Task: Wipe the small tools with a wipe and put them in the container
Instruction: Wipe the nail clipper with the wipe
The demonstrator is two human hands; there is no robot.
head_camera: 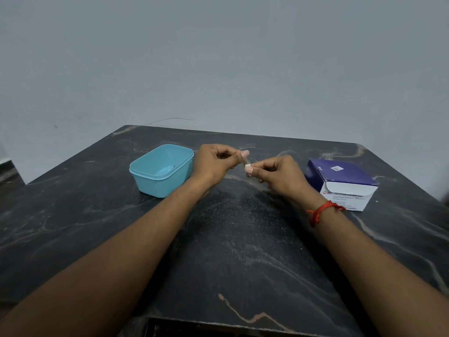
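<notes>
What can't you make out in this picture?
Head view:
- Tool, pinched by the left hand: too small and thin to identify, mostly behind fingertips.
- Wipe, pinched by the right hand: only a white scrap shows past the thumb.
- Container: a dark speck inside, too small to name.
- Box: small print blurred; contents hidden by its flap.
</notes>
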